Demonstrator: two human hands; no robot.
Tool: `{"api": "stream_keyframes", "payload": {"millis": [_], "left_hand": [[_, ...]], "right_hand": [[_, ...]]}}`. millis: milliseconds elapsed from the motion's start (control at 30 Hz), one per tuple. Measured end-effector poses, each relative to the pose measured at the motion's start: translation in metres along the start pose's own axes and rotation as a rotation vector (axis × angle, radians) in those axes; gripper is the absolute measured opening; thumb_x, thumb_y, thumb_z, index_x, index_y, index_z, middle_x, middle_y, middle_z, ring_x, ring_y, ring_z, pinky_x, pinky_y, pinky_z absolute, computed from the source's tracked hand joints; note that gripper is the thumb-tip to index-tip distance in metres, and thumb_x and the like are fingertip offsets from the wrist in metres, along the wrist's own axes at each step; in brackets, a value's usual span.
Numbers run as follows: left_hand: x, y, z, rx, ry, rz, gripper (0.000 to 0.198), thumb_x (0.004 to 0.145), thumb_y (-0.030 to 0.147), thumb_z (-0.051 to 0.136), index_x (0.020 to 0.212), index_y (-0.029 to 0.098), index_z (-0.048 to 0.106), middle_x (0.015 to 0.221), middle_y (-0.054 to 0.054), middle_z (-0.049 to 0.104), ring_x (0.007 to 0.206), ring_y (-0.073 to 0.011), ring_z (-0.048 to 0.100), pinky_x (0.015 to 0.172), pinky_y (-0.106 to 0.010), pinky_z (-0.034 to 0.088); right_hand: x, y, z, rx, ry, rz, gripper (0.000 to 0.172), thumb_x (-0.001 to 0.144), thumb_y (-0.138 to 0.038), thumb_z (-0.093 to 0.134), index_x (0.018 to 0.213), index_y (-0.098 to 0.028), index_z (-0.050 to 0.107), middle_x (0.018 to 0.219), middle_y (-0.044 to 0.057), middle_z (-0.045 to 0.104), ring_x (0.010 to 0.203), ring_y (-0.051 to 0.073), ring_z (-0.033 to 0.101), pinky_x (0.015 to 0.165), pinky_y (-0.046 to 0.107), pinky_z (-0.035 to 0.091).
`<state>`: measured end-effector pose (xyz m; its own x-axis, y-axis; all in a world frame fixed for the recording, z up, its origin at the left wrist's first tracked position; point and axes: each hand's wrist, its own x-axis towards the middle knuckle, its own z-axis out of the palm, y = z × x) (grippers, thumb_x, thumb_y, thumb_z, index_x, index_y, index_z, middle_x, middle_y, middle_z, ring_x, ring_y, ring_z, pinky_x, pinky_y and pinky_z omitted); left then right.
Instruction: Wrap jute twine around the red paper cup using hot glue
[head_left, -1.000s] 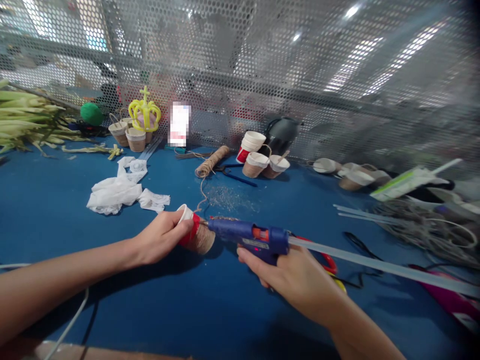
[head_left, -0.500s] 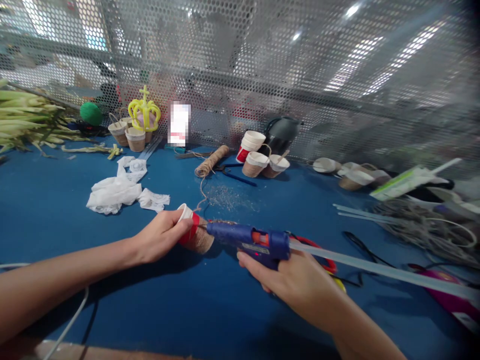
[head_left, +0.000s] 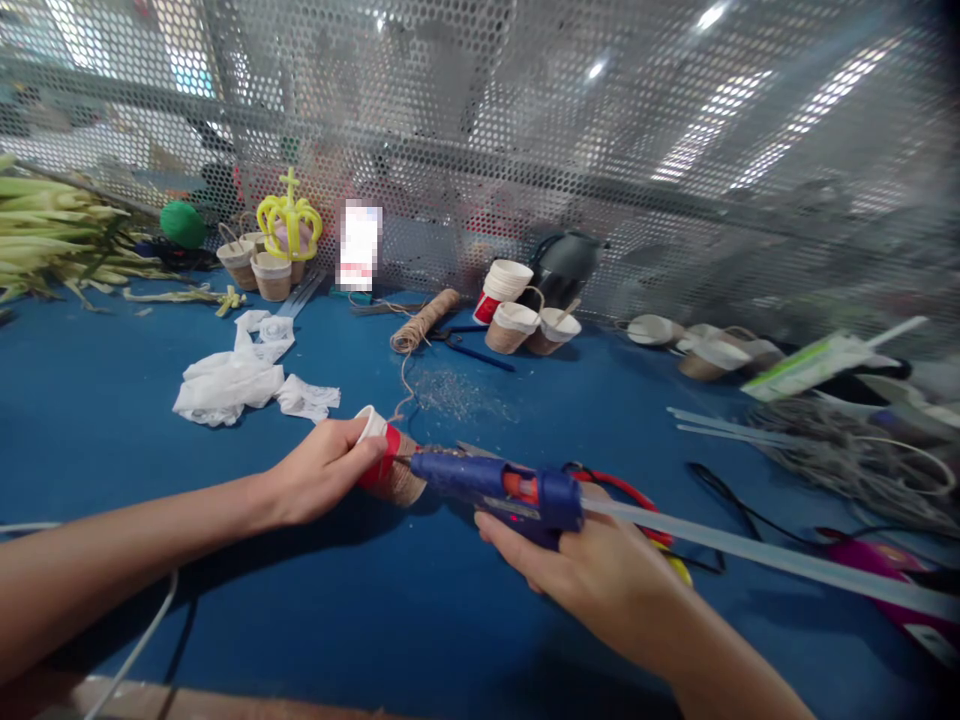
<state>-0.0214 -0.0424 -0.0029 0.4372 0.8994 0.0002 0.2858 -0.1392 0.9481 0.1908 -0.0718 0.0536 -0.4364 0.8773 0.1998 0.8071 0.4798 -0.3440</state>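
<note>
My left hand point(head_left: 328, 470) is closed round the rim end of a red and white paper cup point(head_left: 388, 448), which lies tilted with its base toward the right. Brown twine covers the cup's lower part, and a strand runs from it to a twine roll point(head_left: 425, 320) behind. In my right hand point(head_left: 592, 560) is a blue hot glue gun point(head_left: 491, 480), a small red light showing on its side. Its nozzle is at the cup, by the edge of the twine; whether it touches I cannot tell. A long translucent glue stick point(head_left: 750, 542) sticks out of the gun's back.
Twine-wrapped cups point(head_left: 512, 328) stand near a stack of paper cups point(head_left: 504, 287) and a dark kettle point(head_left: 568, 268). Crumpled white cloth point(head_left: 229, 383) lies at left. Red-handled scissors point(head_left: 630, 492) lie behind my right hand. Tangled grey cord point(head_left: 847, 450) and a white cable point(head_left: 142, 650) are around.
The glue gun has tilted slightly, its back end a little lower and its nozzle shifted slightly left along the cup. My left hand and the cup stay almost still.
</note>
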Motion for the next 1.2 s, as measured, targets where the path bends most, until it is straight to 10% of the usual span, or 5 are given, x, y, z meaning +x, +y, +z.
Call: {"api": "stream_keyframes", "payload": {"millis": [600,867,1200], "left_hand": [[-0.001,0.003,0.000,-0.060,-0.040,0.013,0.036,0.085,0.029,0.028,0.093,0.013,0.060,0.084,-0.003,0.064,0.072,-0.0139,0.055,0.066,-0.022,0.041],[-0.001,-0.003,0.000,0.108,0.033,0.043,0.039,0.084,0.033,0.029,0.077,0.008,0.058,0.065,-0.001,0.055,0.059,-0.0110,0.046,0.056,-0.021,0.038],[-0.002,-0.004,0.000,-0.003,-0.039,0.112,0.037,0.085,0.032,0.029,0.079,0.011,0.058,0.074,-0.004,0.062,0.064,-0.0121,0.054,0.061,-0.021,0.044]], "right_hand": [[0.003,-0.004,-0.006,0.186,-0.090,0.139,0.006,0.068,-0.027,0.054,0.065,-0.028,0.060,0.058,0.004,0.060,0.076,0.025,0.059,0.058,0.033,0.048],[0.001,0.005,0.002,0.304,-0.205,0.301,0.024,0.073,-0.036,0.048,0.057,-0.020,0.055,0.040,-0.002,0.052,0.036,0.012,0.050,0.038,0.023,0.042],[0.005,0.008,0.001,0.409,-0.239,0.368,0.023,0.072,-0.035,0.049,0.059,-0.017,0.052,0.037,-0.005,0.047,0.035,0.009,0.047,0.039,0.021,0.041]]}}
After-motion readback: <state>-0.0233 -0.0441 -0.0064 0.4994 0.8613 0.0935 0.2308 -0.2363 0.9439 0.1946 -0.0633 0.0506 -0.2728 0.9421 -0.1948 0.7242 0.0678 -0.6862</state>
